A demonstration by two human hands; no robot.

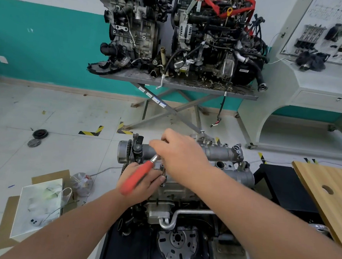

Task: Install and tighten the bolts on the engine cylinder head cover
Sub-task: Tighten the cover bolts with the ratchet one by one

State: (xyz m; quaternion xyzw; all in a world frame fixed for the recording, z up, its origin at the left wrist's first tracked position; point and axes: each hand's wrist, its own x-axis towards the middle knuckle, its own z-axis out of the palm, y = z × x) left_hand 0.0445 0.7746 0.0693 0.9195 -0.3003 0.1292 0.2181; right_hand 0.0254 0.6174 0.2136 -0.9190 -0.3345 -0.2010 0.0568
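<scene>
Right hand (181, 150) grip clenched over ratchet (136, 176) head, likely pressing it onto bolt, hidden beneath. Left hand (139, 181) grip grasping red handle for leverage. Cover (223, 154) atop engine (173, 193), left end.

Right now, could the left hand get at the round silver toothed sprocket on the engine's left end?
Probably yes: the left hand sits just below and right of the round silver toothed sprocket, with nothing between them. But it grips the red-handled ratchet, so it would have to release that first.
</scene>
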